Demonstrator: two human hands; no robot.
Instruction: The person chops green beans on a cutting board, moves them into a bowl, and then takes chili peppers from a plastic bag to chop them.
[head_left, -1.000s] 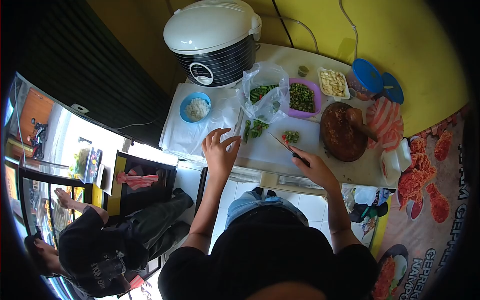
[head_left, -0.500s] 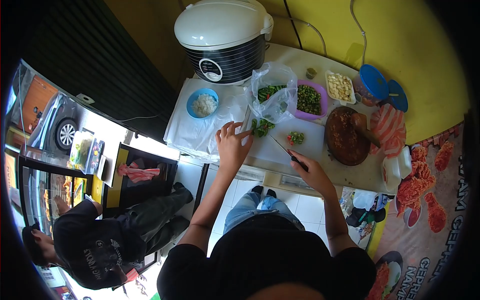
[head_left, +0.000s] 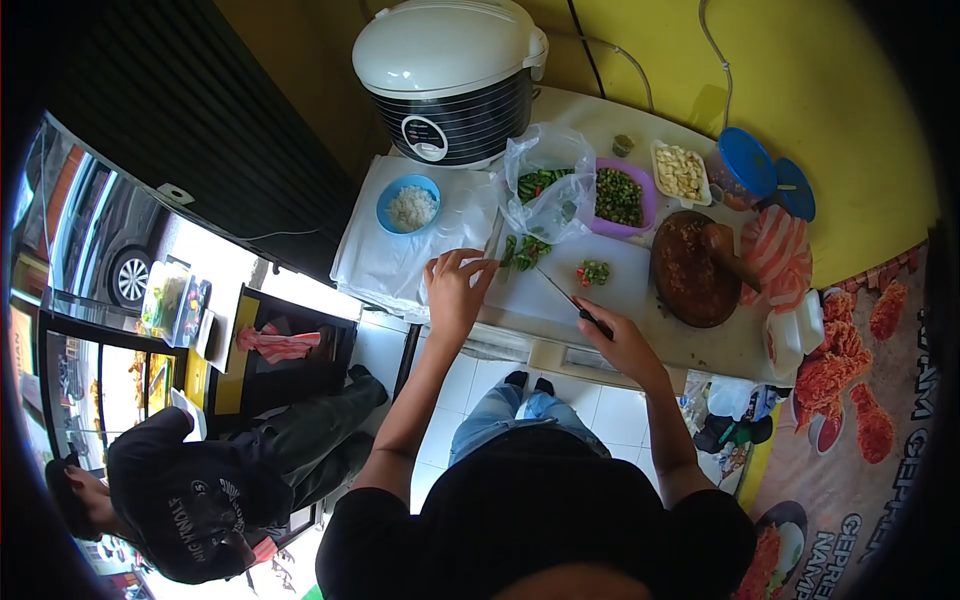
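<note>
1. Small fried-chicken eatery kitchen: a large white-and-black domed rice cooker (head_left: 445, 90).
2. Far right of the cooker: a brownish printed banner (head_left: 815, 480) picturing fried chicken, lettered "GEPREK".
3. Far left of the cooker: a black-framed glass food case (head_left: 103, 385), a dark grey car (head_left: 115, 235) outside.

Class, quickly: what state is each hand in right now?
Left hand: near the green chilies; whether holding anything cannot be told.
Right hand: closed, holding the knife.

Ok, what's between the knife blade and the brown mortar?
In the head view, a small heap of chopped chilies lies between the knife blade and the brown mortar, on the white board.
</note>
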